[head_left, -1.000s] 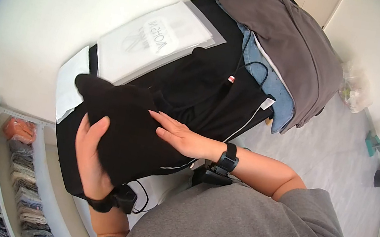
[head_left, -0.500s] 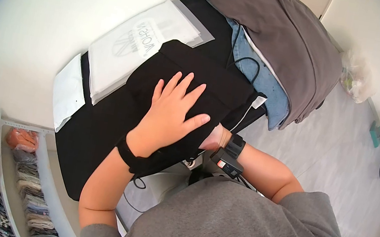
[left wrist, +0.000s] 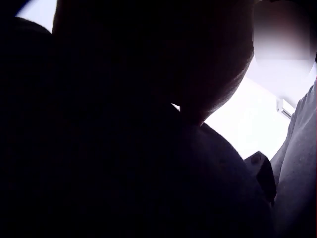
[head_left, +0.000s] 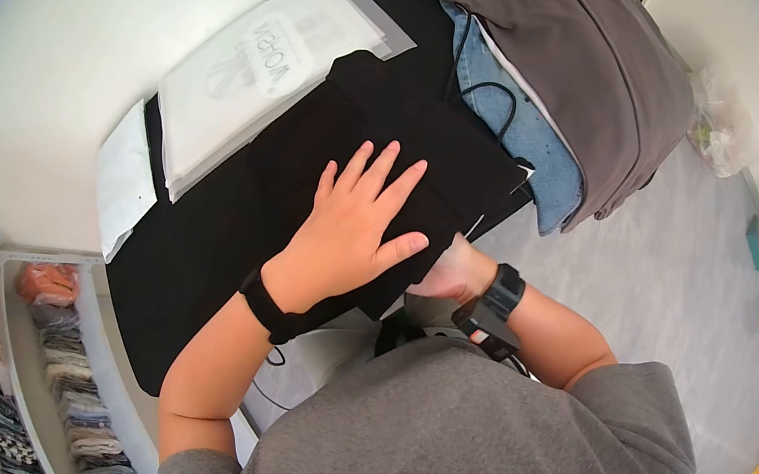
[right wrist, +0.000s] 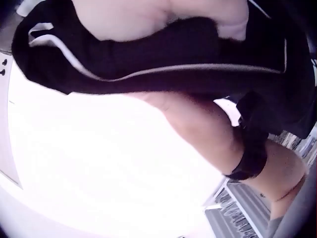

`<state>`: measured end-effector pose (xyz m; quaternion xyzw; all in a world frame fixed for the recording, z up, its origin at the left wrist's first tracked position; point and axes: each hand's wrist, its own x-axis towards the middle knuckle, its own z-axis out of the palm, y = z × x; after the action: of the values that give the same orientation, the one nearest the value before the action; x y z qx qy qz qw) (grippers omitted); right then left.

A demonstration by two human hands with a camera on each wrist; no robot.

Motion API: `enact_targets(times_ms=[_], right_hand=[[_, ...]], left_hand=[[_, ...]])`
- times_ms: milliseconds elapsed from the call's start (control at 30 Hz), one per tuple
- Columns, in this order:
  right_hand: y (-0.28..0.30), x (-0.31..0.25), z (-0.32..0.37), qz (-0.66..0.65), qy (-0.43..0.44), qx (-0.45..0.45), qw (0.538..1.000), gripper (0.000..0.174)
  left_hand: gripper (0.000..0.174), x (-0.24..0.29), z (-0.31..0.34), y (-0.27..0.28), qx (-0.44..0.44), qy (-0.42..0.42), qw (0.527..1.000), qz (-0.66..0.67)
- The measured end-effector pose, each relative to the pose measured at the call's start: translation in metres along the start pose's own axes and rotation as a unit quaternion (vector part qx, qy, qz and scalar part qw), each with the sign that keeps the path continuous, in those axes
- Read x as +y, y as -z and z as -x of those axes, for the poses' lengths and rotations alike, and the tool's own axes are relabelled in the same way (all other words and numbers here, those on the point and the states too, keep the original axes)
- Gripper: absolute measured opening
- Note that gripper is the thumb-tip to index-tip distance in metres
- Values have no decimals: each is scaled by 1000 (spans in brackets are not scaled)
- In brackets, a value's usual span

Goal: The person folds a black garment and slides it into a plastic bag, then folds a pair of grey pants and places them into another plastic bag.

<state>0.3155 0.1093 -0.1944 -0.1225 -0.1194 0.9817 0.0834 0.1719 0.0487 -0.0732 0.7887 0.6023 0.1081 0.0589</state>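
A black garment (head_left: 473, 167) lies spread in front of me, with a thin white line along its near edge. Across it, my left hand (head_left: 345, 231) rests palm down with straight, spread fingers. My right hand (head_left: 450, 272) reaches under the near right edge, its fingers hidden by the cloth. In the right wrist view, the palm side of that hand (right wrist: 148, 17) is at the top, against the black cloth with its white piping (right wrist: 173, 67); I cannot tell whether its fingers grip the cloth. The left wrist view is almost wholly dark.
Printed clear plastic bags (head_left: 256, 73) and a white packet (head_left: 124, 187) lie along the wall side of the black table (head_left: 150, 329). At the far end are a grey-brown garment (head_left: 572, 68) and blue denim (head_left: 521, 125). Shelves of packed clothes (head_left: 90, 409) stand at left.
My left hand has gone from the garment's left edge to lying flat on top. My right hand has moved from on top to beneath the near right edge. The folded cloth now lies spread flatter.
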Motion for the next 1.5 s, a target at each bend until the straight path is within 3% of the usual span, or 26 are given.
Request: enact_targets(times_ms=[33, 67, 167, 300, 367, 433, 467, 500, 567, 633, 700, 733, 767, 833, 867, 967, 1033, 1100, 1133, 1267, 1367, 1433, 1500], right_hand=[[7, -3, -2, -9, -27, 25, 999, 60], [-60, -17, 20, 36, -4, 148, 988, 49], [-48, -25, 34, 9, -11, 150, 989, 42], [-36, -2, 45, 53, 73, 53, 995, 37], [21, 25, 32, 26, 51, 78, 995, 29], [29, 35, 24, 95, 45, -17, 994, 17], [12, 26, 29, 154, 60, -20, 986, 14], [-8, 21, 36, 152, 56, -20, 987, 14], [-49, 11, 47, 245, 62, 88, 963, 27], [-29, 4, 44, 302, 65, 37, 950, 33], [-40, -11, 50, 540, -4, 103, 835, 37], [-32, -12, 46, 576, -18, 95, 812, 38], [-28, -9, 46, 576, -24, 92, 812, 38], [-27, -4, 44, 427, 97, 40, 898, 30], [-25, -4, 44, 441, 81, 40, 893, 24], [-16, 5, 48, 488, 120, 57, 863, 20], [-14, 2, 50, 456, 78, 38, 886, 20], [-13, 5, 48, 407, 98, 52, 907, 23], [-27, 6, 47, 453, 123, 72, 880, 26], [-32, 9, 47, 465, 132, 89, 871, 27], [-39, 8, 46, 522, 88, 108, 841, 29], [-41, 12, 39, 583, 158, 149, 783, 34], [-3, 29, 20, 617, 174, 135, 756, 35]], left_hand=[[70, -2, -2, 0, 0, 0, 1000, 2], [70, -4, -4, 1, -6, 9, 1000, 12], [71, -6, -5, -2, -16, 18, 999, 37], [70, 1, -4, -8, -8, 23, 1000, 10], [70, 1, -7, -9, -6, 27, 1000, 6], [70, 1, -7, -10, -14, 34, 999, 5], [70, 1, -7, -9, -15, 37, 999, 7], [70, 0, -8, -8, -20, 43, 999, 17], [70, -2, -10, -9, -26, 53, 998, 29], [71, -2, -12, -11, -31, 56, 997, 34], [67, -4, -12, -11, -33, 54, 997, 40], [63, -6, -11, -9, -32, 48, 997, 41], [63, -11, -9, -5, -33, 54, 997, 43], [60, -21, -1, 5, 9, -1, 981, 193], [60, -16, 7, 11, 64, -7, 984, 168], [74, 20, 40, 23, 52, -11, 999, 3], [87, 33, 56, 4, 49, 34, 998, -5], [80, 36, 64, -24, 79, 65, 994, -40], [80, 37, 67, -33, 77, 66, 994, -39], [75, 33, 62, -40, 122, 71, 990, 28], [77, 37, 54, -27, 164, 60, 979, 103], [61, 39, 50, -22, 173, 41, 982, 70], [63, 39, 49, -26, 188, 38, 977, 89]])
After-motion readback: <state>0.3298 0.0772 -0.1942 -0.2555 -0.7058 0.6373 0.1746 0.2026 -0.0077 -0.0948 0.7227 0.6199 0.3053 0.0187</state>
